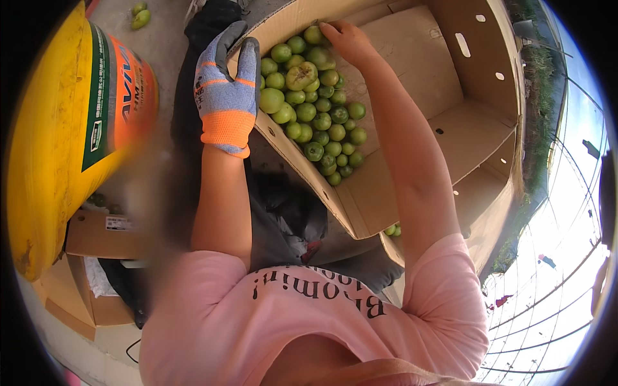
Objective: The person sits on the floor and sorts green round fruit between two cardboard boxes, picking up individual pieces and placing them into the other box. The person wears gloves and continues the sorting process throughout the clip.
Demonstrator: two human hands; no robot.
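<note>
My left hand (229,82), in a grey-blue and orange knit work glove with dark fingers, grips the left rim of a cardboard box (415,62). Many small green tomatoes (321,120) lie heaped along that side of the box. A larger ribbed tomato (301,76) with a brown scar rests on top of them. My bare right hand (345,41) reaches into the box at the far end of the heap. Its fingertips are beside a green tomato (313,35); whether they hold it is hidden.
A large yellow bucket (48,120) with a printed label stands at left. Two green fruits (140,19) lie on the floor beyond it. Another cardboard box (99,236) is at lower left. More green fruit (393,230) shows below the near edge of the main box.
</note>
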